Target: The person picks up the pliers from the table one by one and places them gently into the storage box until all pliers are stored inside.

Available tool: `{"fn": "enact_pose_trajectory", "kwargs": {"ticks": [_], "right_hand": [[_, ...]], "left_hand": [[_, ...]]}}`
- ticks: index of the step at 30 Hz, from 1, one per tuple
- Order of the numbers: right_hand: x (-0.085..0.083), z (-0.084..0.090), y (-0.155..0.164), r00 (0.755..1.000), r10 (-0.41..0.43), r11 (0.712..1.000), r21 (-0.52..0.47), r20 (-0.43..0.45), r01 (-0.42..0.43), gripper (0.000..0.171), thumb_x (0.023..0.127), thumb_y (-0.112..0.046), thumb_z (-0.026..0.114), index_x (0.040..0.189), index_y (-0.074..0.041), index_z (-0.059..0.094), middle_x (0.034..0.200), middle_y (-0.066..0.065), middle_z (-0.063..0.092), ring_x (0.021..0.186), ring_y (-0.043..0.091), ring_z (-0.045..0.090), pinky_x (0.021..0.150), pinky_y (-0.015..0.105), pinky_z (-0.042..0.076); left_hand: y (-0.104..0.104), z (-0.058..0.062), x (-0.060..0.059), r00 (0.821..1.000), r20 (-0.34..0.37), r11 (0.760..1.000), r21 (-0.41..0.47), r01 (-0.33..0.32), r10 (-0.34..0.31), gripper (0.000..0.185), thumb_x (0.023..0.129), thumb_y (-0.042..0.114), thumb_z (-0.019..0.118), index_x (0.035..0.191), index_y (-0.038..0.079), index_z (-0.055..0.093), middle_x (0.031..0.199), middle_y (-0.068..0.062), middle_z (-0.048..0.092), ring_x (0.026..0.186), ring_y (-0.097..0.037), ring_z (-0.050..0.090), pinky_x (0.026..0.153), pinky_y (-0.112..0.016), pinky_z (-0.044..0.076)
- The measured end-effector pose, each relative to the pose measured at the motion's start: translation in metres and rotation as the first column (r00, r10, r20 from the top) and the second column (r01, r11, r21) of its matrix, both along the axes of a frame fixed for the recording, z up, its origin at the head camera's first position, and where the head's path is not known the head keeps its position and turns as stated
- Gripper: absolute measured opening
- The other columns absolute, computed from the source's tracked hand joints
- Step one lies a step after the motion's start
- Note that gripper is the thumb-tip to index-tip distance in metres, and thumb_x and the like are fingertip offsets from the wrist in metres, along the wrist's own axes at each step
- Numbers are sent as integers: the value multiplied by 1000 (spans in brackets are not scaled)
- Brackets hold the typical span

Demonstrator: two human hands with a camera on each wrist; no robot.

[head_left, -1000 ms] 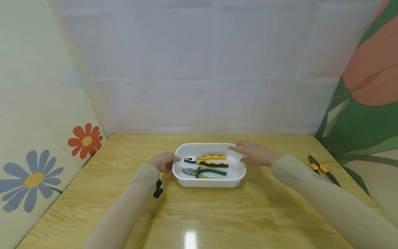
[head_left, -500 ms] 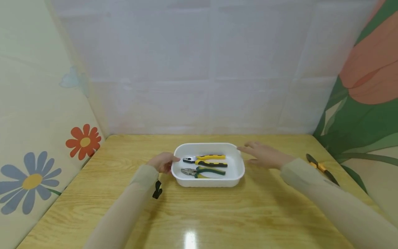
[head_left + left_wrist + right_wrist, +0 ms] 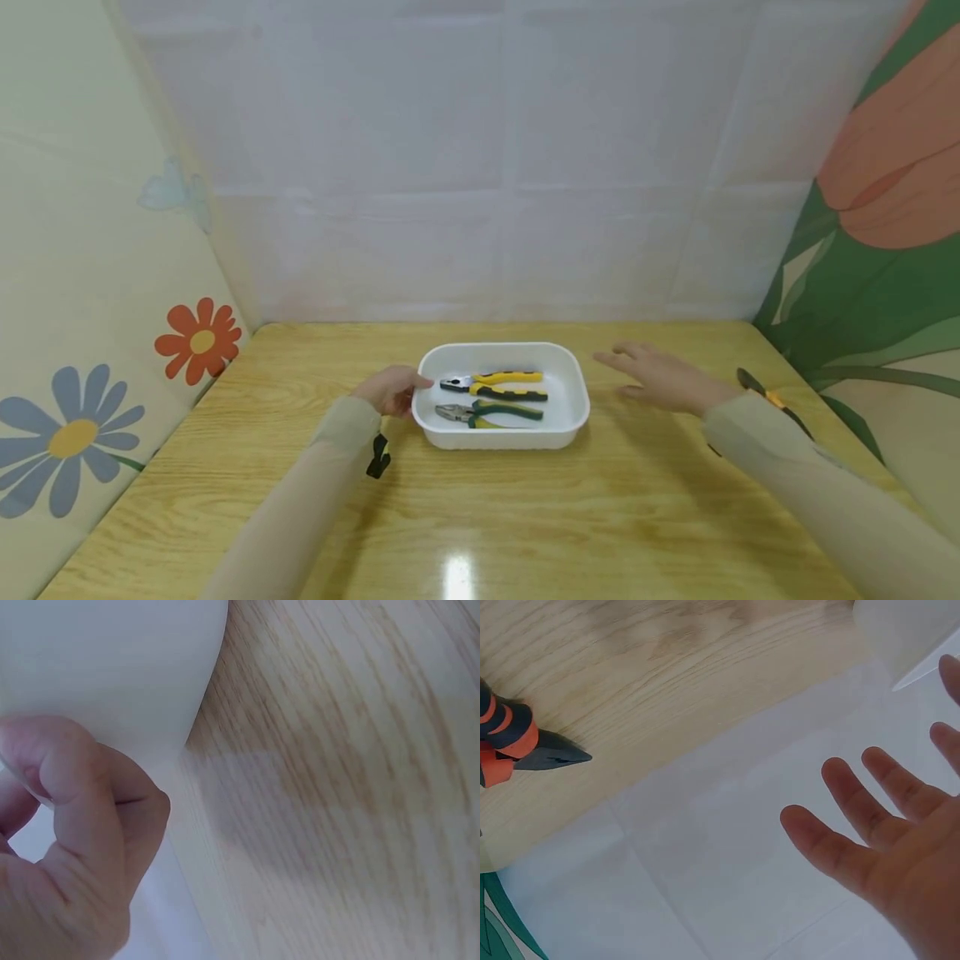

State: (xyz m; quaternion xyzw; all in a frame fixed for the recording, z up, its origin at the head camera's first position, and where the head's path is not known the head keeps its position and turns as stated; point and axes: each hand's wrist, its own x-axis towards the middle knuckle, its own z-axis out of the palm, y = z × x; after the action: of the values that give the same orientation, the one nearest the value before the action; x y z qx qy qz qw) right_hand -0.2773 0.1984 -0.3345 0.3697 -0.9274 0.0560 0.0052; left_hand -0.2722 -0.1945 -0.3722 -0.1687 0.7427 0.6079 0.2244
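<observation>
Two pairs of pliers lie side by side in the white tray (image 3: 501, 436) near mid-table: yellow-handled pliers (image 3: 495, 385) toward the back, green-handled pliers (image 3: 487, 412) toward the front, heads pointing left. From my remote seat, what's changed over the last sec: my right hand (image 3: 663, 379) was over the tray's right rim w/ fingertips at the edge, and it has since pulled off to the right. It's now apart from the tray, hovering over the wooden table (image 3: 525, 517), fingers spread and relaxed, gripping nothing; right wrist view shows the same splayed fingers (image 3: 862, 817). It now sits between the tray and a third pair, the orange-handled pliers (image 3: 772, 402), lying near the right edge of the table by the flower-print wall; their dark tip (image 3: 551, 756) shows in the right wrist cam too. My left hand (image 3: 390, 390) hasn't budged: fingers curled, pinching the tray's left rim, thumb (image 3: 71, 787) against the white wall in the left wrist view. Tray itself hasn't shifted, as far as I can tell. My read: the left is steadying the tray while the right, now empty, has swung toward the orange pair, though it isn't touching them.
</observation>
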Motion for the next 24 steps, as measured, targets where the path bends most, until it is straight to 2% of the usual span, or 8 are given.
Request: {"fn": "enact_pose_trajectory", "kwargs": {"ticks": [9, 15, 24], "right_hand": [[4, -1, 16, 999, 3, 999, -50, -39, -5, 56, 90, -13, 69, 139, 1, 47, 126, 30, 51, 113, 49, 50, 89, 63, 44], [5, 0, 26, 999, -49, 998, -35, 2, 49, 59, 92, -20, 67, 142, 0, 44, 132, 34, 45, 118, 53, 45, 91, 67, 41], [11, 1, 44, 995, -92, 996, -17, -34, 92, 57, 92, -18, 67, 141, 2, 45, 129, 35, 47, 114, 54, 47, 84, 65, 46]], "left_hand": [[0, 1, -2, 1000, 8, 1000, 11, -10, 10, 30, 98, 7, 51, 122, -9, 45, 96, -12, 51, 73, -16, 52, 61, -19, 49], [0, 1, -1, 1000, 11, 1000, 5, -23, 23, 33, 98, 7, 52, 125, -10, 44, 97, -13, 52, 73, -16, 53, 62, -19, 49], [-1, 0, -2, 1000, 10, 1000, -1, -23, 23, 35, 98, 7, 52, 127, -11, 44, 97, -13, 53, 73, -16, 53, 62, -19, 49]]}}
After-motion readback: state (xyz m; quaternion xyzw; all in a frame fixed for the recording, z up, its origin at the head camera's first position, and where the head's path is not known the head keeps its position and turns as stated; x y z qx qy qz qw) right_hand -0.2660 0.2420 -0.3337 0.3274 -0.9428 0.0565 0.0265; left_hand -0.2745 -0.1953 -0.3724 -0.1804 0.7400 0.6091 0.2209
